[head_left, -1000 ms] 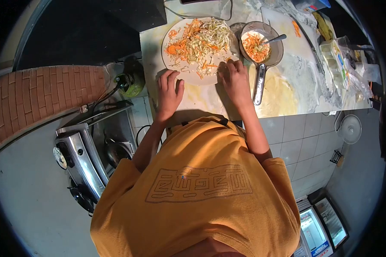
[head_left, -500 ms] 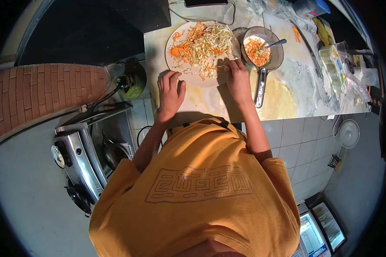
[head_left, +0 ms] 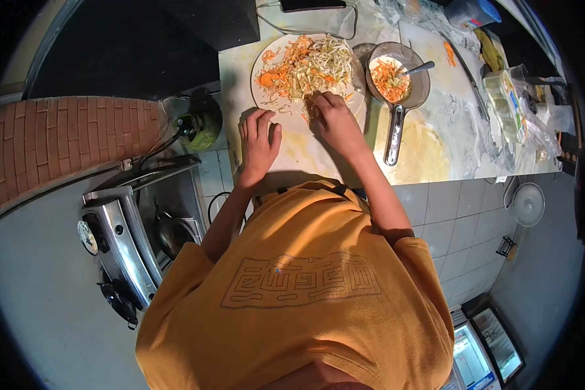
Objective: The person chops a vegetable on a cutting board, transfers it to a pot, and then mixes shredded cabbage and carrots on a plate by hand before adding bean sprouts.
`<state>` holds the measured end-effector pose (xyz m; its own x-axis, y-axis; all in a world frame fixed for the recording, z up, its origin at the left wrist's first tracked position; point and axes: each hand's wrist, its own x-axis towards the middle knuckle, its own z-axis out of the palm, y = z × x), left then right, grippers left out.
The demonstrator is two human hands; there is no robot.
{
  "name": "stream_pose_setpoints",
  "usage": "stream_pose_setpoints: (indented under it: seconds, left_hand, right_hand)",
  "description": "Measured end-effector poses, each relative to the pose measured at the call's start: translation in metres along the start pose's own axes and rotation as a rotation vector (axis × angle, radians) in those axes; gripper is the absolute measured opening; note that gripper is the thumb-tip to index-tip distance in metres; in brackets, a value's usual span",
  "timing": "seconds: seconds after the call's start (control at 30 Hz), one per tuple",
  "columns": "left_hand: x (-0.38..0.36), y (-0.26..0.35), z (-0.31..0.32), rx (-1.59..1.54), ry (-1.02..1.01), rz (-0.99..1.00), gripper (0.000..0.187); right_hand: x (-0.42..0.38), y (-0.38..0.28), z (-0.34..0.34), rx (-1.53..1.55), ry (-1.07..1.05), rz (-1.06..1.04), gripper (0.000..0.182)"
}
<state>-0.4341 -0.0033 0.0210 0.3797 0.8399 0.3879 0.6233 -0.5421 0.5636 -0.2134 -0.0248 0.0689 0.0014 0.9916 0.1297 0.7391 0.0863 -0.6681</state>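
Note:
A large pale plate (head_left: 292,122) carries shredded carrot (head_left: 276,79), bean sprouts (head_left: 335,55) and shredded cabbage (head_left: 299,84). My right hand (head_left: 338,125) reaches over the plate's near side, its fingers curled and closed on shredded vegetables at the lower edge of the heap. The fingertips are partly hidden. At the plate's near left rim, my left hand (head_left: 261,140) rests with fingers apart and nothing held. Right of the plate stands a long-handled pan (head_left: 396,133) with a carrot and cabbage mix (head_left: 391,81) and a spoon (head_left: 419,67) in it.
A white cutting board (head_left: 429,45) with carrot shreds (head_left: 450,53) lies at the back right. Plastic containers (head_left: 504,97) and bags (head_left: 543,133) sit along the right side. Behind the plate is a dark device (head_left: 312,4) with a cable (head_left: 354,26).
My right hand has moved left from the plate's right edge to the vegetables at its near middle, and its fingers have closed there. My left hand stays put.

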Motion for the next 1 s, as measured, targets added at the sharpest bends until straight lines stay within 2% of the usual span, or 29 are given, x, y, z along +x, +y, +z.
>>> stream_pose_setpoints:
  seconds: [0.07,0.13,0.27,0.37,0.47,0.57,0.77,1.0]
  left_hand:
    - [0.0,-0.001,0.0,0.011,-0.009,-0.007,0.037]
    - [0.0,-0.001,0.001,0.01,-0.003,-0.002,0.037]
    - [-0.001,-0.001,0.002,0.015,-0.001,-0.009,0.037]
    - [0.0,-0.002,0.001,0.015,0.005,0.005,0.037]
    - [0.0,-0.001,0.0,0.009,-0.003,0.001,0.037]
    - [0.0,-0.002,0.002,0.017,0.007,0.009,0.037]
    - [-0.002,-0.006,0.003,0.032,0.012,0.01,0.039]
    - [-0.002,-0.006,0.003,0.029,0.004,0.012,0.04]
  right_hand:
    - [-0.001,0.0,0.001,-0.003,-0.015,-0.011,0.031]
    - [-0.002,0.0,0.007,-0.113,0.031,-0.116,0.031]
    - [-0.009,-0.01,0.008,-0.188,-0.029,-0.116,0.03]
    - [-0.014,0.0,0.019,-0.305,-0.019,-0.199,0.034]
    - [-0.017,0.008,0.013,-0.327,-0.087,-0.221,0.038]
    - [-0.02,0.007,0.007,-0.292,-0.063,-0.26,0.037]
    - [-0.022,-0.006,0.013,-0.378,-0.004,-0.211,0.034]
    - [-0.025,0.004,0.012,-0.362,-0.067,-0.204,0.031]
